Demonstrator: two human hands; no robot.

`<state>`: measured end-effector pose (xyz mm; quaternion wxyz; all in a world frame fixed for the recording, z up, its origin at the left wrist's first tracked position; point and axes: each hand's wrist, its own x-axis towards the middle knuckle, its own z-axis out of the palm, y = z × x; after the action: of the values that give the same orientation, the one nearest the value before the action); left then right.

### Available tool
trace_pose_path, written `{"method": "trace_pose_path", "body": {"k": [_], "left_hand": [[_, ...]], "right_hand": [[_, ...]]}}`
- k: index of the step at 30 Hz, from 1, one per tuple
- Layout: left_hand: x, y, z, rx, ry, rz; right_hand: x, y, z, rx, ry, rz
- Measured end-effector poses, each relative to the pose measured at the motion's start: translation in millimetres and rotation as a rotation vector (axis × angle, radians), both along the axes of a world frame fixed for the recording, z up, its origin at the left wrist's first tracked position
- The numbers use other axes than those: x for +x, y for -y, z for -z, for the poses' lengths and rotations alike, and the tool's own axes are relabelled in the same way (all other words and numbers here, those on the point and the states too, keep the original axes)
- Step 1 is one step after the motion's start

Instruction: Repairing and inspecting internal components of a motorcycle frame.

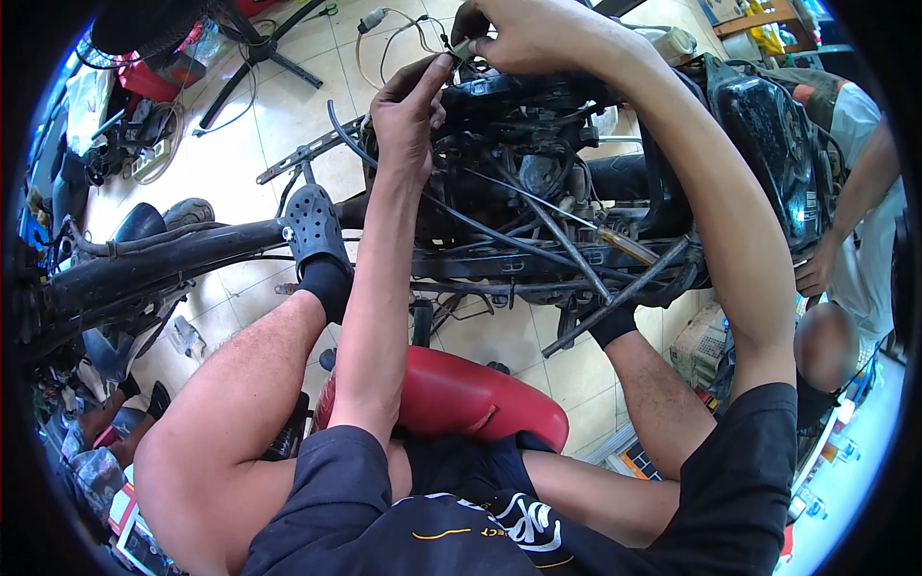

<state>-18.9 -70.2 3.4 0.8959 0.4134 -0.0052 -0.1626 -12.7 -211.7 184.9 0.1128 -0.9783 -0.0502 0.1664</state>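
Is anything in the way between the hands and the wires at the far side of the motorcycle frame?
Nothing visible is. The left hand and right hand are already at the wires, fingertips pinching there. The motorcycle frame lies below the forearms, not between. The fingers partly hide the exact contact.

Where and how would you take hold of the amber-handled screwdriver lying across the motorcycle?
Probably by its amber handle, coming from above with the grip closing across its width: it is the thicker, nearer-right end, uncovered from above, while the thin shaft slants away up-left.
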Motion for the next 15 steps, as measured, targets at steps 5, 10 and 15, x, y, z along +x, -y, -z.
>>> {"method": "trace_pose_path", "body": {"k": [5, 10, 15], "left_hand": [[-0.7, 0.5, -0.3, 0.025, -0.010, -0.007], [-1.1, 0.3, 0.4, 0.005, -0.003, -0.004], [-0.8, -2.2, 3.5, 0.018, 0.009, 0.044]], "right_hand": [[-0.3, 1.5, 3.4, 0.023, 0.023, -0.058], [-2.2, -1.1, 1.7, 0.012, 0.037, -0.063], [-6.0, -1.6, -6.5, 0.031, 0.007, -0.075]]}}
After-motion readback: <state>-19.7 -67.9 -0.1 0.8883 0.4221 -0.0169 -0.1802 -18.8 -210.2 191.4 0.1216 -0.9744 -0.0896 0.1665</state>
